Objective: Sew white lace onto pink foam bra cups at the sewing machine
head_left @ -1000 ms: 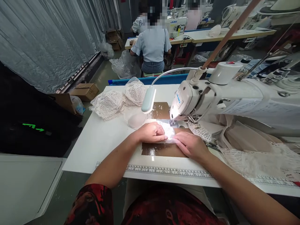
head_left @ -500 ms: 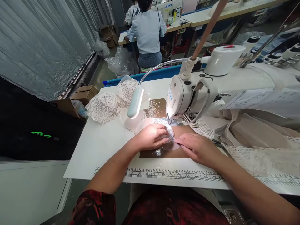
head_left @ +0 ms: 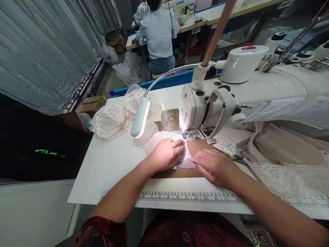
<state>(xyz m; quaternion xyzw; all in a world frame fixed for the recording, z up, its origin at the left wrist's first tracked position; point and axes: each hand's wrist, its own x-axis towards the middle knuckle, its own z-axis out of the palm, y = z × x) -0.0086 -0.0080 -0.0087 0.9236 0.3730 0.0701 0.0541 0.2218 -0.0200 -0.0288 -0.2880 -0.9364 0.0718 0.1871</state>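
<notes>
A piece of white lace fabric (head_left: pixel 186 155) with a sheer layer lies under the needle area of a white sewing machine (head_left: pixel 191 106). My left hand (head_left: pixel 168 153) rests on the lace from the left, its fingers curled and pressed together on it. From the right, my right hand (head_left: pixel 214 166) pinches the near right edge of the same fabric between thumb and fingertips. Both hands are closed, just in front of the presser foot. A brown plate (head_left: pixel 164 174) covers the table beneath the fabric.
A lamp (head_left: pixel 141 118) on a bent metal neck hangs left of the needle. Lace cups (head_left: pixel 109 120) are piled at the table's left. More lace and beige mesh (head_left: pixel 282 147) lie right, near dark scissors (head_left: pixel 239 159). A printed ruler (head_left: pixel 180 198) runs along the front edge.
The view has shifted slightly. The lace seems to have moved a little further under the needle area, with both hands staying on it.
</notes>
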